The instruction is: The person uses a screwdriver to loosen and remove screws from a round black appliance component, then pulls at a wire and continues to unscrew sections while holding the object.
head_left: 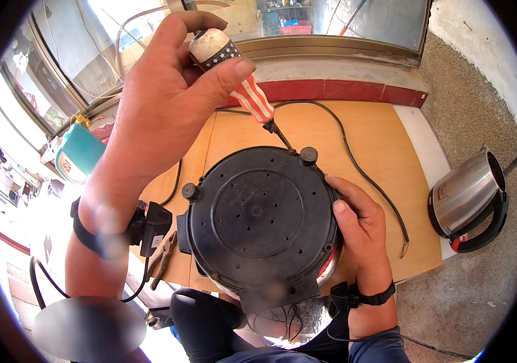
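A round black appliance base (258, 212) lies bottom-up on a wooden board (379, 157), with rubber feet (308, 155) on its rim and small holes across its underside. My left hand (167, 97) is raised over the base's far edge and grips a screwdriver (240, 78) with a red-and-white striped handle. The screwdriver's tip touches the base's far rim beside one foot. My right hand (358, 224) clasps the right side of the base, thumb on top.
A black cord (361, 169) runs across the board to the right. A steel kettle (467, 196) with a black handle lies on the concrete floor at right. Pliers (163, 260) rest at the board's left edge. A teal container (80, 154) stands at left.
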Demonstrator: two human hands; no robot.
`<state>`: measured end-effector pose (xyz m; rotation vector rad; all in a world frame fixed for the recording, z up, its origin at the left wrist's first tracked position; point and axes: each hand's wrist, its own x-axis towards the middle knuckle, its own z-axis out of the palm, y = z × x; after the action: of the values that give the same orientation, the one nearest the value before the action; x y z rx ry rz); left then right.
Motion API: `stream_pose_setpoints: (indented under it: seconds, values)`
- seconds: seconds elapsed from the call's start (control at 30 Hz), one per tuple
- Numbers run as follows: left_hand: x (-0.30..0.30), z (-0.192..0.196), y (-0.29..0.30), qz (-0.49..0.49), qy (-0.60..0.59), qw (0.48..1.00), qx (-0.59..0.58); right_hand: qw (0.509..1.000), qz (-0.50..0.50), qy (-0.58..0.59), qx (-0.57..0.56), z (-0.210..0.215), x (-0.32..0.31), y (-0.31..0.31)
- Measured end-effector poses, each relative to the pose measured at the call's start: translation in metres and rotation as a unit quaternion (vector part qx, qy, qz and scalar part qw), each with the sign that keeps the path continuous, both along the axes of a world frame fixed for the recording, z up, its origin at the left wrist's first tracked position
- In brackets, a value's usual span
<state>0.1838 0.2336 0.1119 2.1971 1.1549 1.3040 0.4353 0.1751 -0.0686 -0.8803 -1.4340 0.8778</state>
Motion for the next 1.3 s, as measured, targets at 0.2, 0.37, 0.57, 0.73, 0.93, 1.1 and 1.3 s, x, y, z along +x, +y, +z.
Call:
stream_pose_setpoints:
  seconds: [0.2,0.37,0.57,0.73,0.93,1.1,1.3]
  values:
    - [0.015,0.007,0.0,-0.033,0.026,0.999,0.01,1.0,-0.004,0.002,0.0,0.0,-0.001,0.001]
    - [0.019,0.011,0.01,-0.106,0.012,0.994,0.001,1.0,-0.004,-0.004,-0.015,0.001,0.001,-0.001]
    - [0.018,0.045,0.001,-0.188,-0.036,0.964,-0.183,1.0,-0.006,-0.004,-0.004,0.001,-0.001,0.0]
    - [0.042,0.042,0.002,-0.085,-0.056,0.984,-0.148,1.0,-0.01,-0.009,0.003,0.001,0.0,0.0]
    - [0.031,0.043,0.013,-0.159,0.031,0.982,-0.094,1.0,-0.005,-0.001,-0.001,0.001,0.0,0.0]
    - [0.031,0.044,0.021,-0.211,0.006,0.973,-0.098,1.0,0.007,0.014,-0.005,0.0,-0.003,0.0]
    - [0.036,0.045,0.016,-0.186,0.051,0.98,-0.049,1.0,0.001,0.01,-0.002,0.0,-0.001,-0.001]
